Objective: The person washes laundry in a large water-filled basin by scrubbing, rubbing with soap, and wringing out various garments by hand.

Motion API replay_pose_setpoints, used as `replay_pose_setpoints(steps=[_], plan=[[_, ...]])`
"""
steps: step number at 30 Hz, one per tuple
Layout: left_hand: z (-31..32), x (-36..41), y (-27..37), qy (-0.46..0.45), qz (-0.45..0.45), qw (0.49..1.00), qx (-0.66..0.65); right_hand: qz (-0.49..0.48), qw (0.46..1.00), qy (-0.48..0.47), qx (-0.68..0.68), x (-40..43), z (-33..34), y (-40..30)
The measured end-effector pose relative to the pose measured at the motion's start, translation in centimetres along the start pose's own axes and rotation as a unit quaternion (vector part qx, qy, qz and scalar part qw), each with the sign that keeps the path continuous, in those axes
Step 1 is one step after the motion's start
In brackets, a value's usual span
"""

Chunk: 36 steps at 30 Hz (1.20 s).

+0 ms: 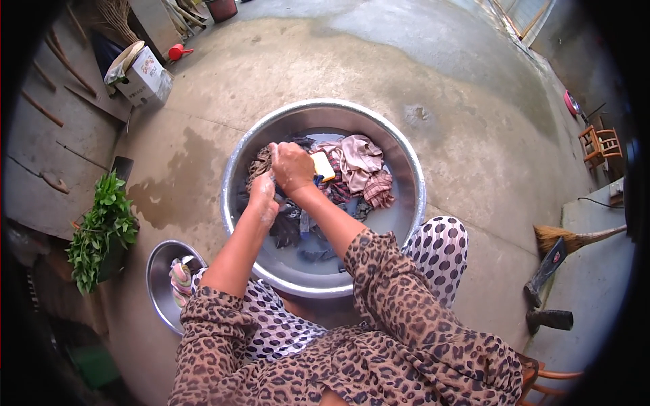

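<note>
A wide metal basin (238,223) stands on the floor before me, with wet clothes in cloudy water. Over its left half my left hand (263,190) and my right hand (293,166) meet, both clenched and wet with suds. They grip a wet brown cloth (260,163), mostly hidden behind the fingers. Just right of my right hand, a yellow bar of soap (323,166) lies on the heap. Beside it are a pale pink garment (359,155) and a checked cloth (379,189). Dark wet garments (285,228) lie in the water below my wrists.
A smaller metal bowl (156,284) holding a striped cloth (180,279) stands at my left. Leafy greens (104,223), a cardboard box (147,76) and a red dipper (179,52) are farther left. On the right lie a straw broom (558,237) and rubber boots (551,318).
</note>
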<state>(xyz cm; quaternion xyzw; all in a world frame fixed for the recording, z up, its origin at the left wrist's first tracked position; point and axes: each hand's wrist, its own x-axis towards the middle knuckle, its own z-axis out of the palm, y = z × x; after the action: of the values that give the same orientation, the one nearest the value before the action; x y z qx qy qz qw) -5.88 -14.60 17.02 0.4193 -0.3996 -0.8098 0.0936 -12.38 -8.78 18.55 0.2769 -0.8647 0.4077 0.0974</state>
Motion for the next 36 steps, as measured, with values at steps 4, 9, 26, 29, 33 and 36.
replay_pose_setpoints(steps=[4,9,26,29,33,36], plan=[[-7.4,3.5,-1.1,-0.137,0.11,0.983,-0.053,-0.1,0.987,0.015,0.123,-4.8,-1.2,-5.4],[-0.5,1.2,-0.6,-0.045,0.008,0.999,-0.009,-0.009,0.998,0.058,0.002,-0.3,0.6,1.3],[-1.6,2.0,0.1,-0.076,-0.015,0.997,-0.003,0.025,0.999,0.024,0.019,-0.3,0.3,0.2],[-6.6,4.8,0.0,-0.043,0.054,0.996,0.052,-0.049,0.994,0.013,0.096,-3.9,-0.6,-4.1],[-4.5,1.5,-0.6,-0.292,0.06,0.935,-0.194,-0.063,0.995,0.02,0.071,-3.9,-0.9,-4.4],[0.4,-1.6,1.2,-0.055,-0.016,0.998,0.016,0.036,0.999,0.03,-0.002,0.3,-0.2,0.4]])
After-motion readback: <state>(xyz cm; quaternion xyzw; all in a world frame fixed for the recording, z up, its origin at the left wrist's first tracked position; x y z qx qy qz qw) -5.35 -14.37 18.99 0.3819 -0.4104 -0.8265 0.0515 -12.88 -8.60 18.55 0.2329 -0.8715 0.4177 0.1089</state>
